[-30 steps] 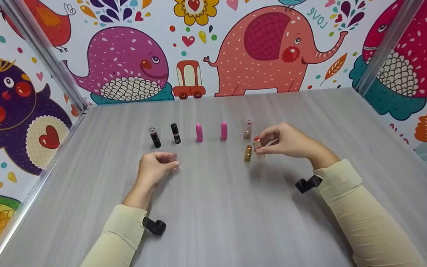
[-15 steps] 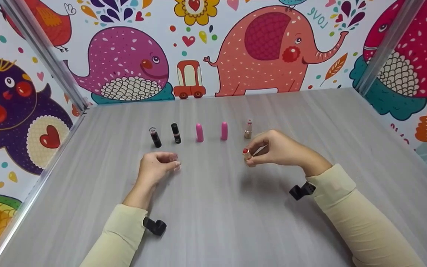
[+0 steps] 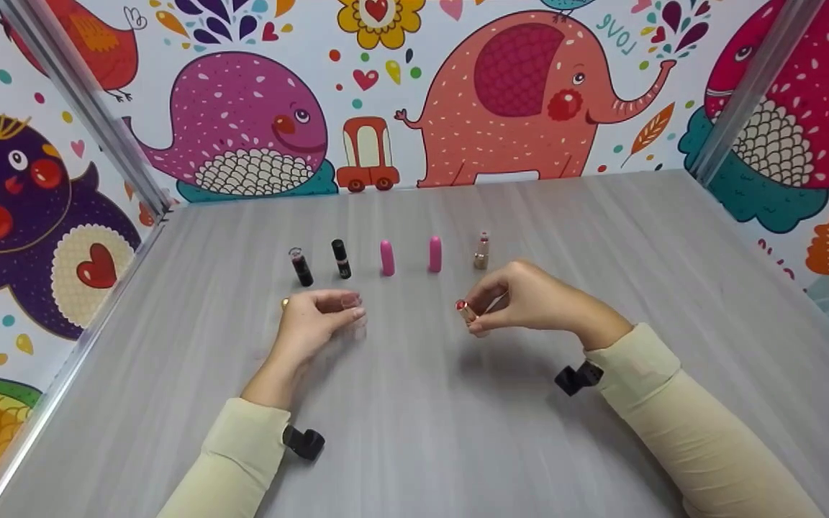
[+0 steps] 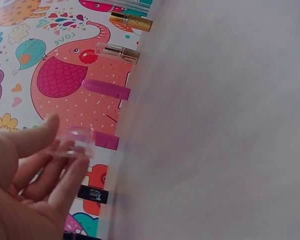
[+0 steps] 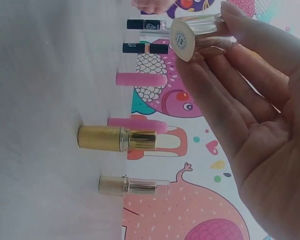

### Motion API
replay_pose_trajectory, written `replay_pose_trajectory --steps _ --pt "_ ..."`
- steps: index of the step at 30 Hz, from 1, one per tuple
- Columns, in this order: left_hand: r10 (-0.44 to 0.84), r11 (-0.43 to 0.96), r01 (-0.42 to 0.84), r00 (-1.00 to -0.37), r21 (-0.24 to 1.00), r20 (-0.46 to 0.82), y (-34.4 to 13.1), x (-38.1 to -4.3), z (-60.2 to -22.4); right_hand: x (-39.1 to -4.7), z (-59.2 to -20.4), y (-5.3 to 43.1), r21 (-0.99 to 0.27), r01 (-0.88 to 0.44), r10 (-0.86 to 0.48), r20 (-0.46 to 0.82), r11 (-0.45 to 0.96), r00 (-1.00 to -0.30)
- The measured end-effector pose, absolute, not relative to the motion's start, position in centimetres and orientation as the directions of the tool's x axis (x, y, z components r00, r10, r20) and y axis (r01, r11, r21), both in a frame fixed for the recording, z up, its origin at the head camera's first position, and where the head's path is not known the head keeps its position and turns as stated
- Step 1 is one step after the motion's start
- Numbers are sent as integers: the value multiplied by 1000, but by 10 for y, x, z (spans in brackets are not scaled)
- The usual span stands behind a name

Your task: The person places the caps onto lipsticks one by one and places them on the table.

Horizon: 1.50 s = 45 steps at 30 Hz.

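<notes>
My left hand (image 3: 303, 324) pinches a small clear lipstick cap (image 4: 81, 144) between thumb and fingers above the table. Across from it, my right hand (image 3: 537, 298) grips an uncapped lipstick (image 3: 465, 311) with a red tip; its pale base (image 5: 183, 40) shows in the right wrist view. A short gap separates the cap and the lipstick. Standing near my right hand is a gold lipstick tube (image 5: 102, 138), hidden behind that hand in the head view. A clear-capped, gold-based lipstick (image 3: 482, 252) stands just beyond it.
Two pink tubes (image 3: 387, 257) and two black lipsticks (image 3: 342, 259) stand in a row toward the back of the grey table (image 3: 400, 432). Behind the table rises a wall (image 3: 378, 93) printed with cartoon animals.
My right hand has moved left and slightly nearer with the lipstick, passing in front of the gold tube. My left hand has shifted a little right with the cap.
</notes>
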<state>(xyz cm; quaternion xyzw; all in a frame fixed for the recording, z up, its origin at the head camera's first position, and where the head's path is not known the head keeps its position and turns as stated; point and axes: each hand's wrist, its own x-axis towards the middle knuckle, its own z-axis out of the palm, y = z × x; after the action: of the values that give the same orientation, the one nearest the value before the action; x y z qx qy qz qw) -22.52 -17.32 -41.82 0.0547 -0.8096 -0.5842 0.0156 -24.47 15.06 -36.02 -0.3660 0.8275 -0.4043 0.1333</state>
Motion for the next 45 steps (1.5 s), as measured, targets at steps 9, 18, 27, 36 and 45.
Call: replay_pose_trajectory --steps 9,18,27,36,45 --pt "-15 276 49 -998 960 55 -159 -216 -406 -240 -362 144 -750 -515 -720 74 416 -690" --pt "59 271 157 -987 950 147 -145 -205 -397 -236 -366 135 -753 -497 -717 49 431 -695" --pt "118 137 204 -975 969 188 -131 -192 -386 -232 -370 128 -729 -535 -737 61 428 -673" --pt "176 38 219 -962 975 209 -120 -186 -387 -229 -373 121 -676 -567 -741 46 470 -670" --pt "211 -7 210 -955 978 207 -110 -182 -387 -227 -374 119 -673 -592 -756 73 444 -651"
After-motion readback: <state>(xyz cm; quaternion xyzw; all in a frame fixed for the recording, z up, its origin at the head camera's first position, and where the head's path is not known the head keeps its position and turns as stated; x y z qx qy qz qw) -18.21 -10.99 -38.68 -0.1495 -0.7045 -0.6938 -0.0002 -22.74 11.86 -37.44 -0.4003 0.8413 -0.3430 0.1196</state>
